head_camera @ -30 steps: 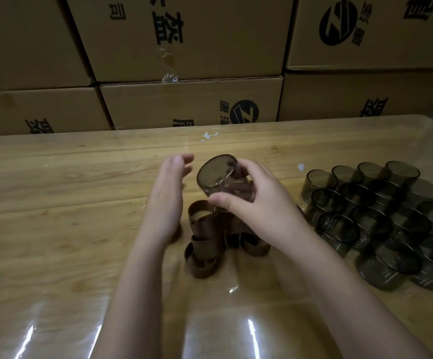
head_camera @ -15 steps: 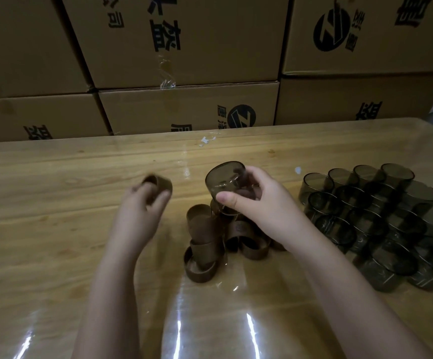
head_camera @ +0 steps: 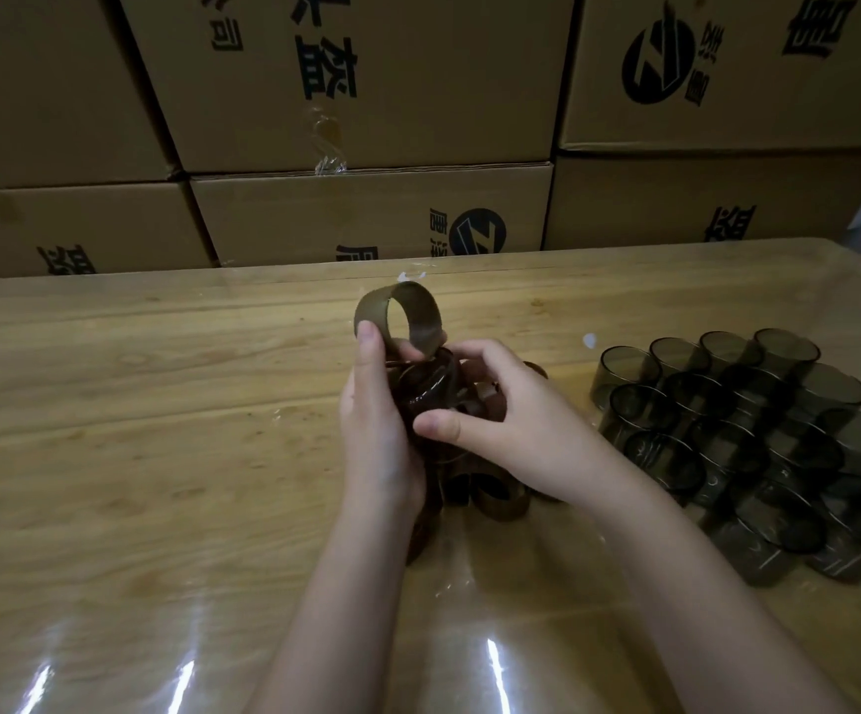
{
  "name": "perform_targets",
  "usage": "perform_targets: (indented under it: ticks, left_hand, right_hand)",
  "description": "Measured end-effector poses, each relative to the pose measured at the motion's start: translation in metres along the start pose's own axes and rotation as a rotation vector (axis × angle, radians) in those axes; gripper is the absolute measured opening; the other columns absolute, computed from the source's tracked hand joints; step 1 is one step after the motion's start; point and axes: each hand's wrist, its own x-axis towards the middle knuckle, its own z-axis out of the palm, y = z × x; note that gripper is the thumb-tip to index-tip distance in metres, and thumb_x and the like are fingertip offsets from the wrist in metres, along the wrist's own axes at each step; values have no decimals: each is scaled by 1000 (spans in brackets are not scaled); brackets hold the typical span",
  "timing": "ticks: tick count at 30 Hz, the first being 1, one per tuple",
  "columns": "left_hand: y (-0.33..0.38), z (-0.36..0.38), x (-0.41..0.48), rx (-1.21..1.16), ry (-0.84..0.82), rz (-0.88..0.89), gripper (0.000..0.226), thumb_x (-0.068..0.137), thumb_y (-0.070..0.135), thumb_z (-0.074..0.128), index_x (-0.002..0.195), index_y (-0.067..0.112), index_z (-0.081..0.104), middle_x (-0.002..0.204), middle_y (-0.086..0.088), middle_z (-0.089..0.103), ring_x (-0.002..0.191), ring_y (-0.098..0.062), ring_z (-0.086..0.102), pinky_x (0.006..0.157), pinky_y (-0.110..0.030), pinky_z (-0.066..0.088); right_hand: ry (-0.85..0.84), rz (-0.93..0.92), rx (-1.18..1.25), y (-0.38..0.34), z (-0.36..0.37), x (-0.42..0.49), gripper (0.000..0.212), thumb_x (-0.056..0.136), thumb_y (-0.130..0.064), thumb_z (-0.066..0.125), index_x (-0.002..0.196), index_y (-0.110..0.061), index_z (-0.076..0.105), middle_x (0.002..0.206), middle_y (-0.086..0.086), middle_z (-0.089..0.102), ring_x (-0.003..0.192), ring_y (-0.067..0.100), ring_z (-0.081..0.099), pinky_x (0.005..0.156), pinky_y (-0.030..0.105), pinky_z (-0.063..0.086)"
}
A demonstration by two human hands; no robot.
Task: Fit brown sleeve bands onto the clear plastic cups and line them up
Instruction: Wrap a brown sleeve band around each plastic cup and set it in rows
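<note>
Head view: above the middle of the desk, the left hand pinches a brown sleeve band just over the clear cup, which the right hand grips with thumb and curled fingers. Loose bands lie beneath; ranked cups stand near the right edge. The band is soft (and held by one side), so it may buckle or seat crooked on the tilted cup.

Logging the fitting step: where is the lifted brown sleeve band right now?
Head view, centre: the brown sleeve band is pinched by the left hand, just above the clear cup that the right hand holds, over the pile of loose bands.
</note>
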Motion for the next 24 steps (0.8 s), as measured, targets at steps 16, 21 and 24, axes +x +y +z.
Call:
perform_targets:
  ticks: [16, 21, 24]
  left_hand:
    - [17, -5, -3, 283, -389, -259, 44, 77, 62, 59, 71, 20, 70, 83, -17, 73, 76, -27, 72, 62, -31, 57]
    - [8, -4, 3, 264, -37, -205, 46, 97, 56, 36, 102, 21, 65, 87, -12, 75, 74, -29, 73, 57, -34, 56]
    - [13, -5, 7, 39, 174, -309, 46, 100, 51, 36, 101, 14, 62, 69, -10, 73, 54, -22, 70, 44, -32, 53]
  right_hand:
    - [-55, 40, 523, 0, -35, -4, 46, 80, -51, 52, 101, -10, 61, 82, -4, 69, 69, 8, 59, 59, 18, 46]
    - [29, -63, 398, -5, -25, -6, 13, 83, -33, 63, 91, -22, 58, 81, -6, 67, 77, 12, 64, 73, 29, 56]
    - [65, -102, 190, -9, -8, -5, 3, 94, -25, 57, 93, -28, 56, 90, -6, 67, 83, 8, 64, 77, 27, 53]
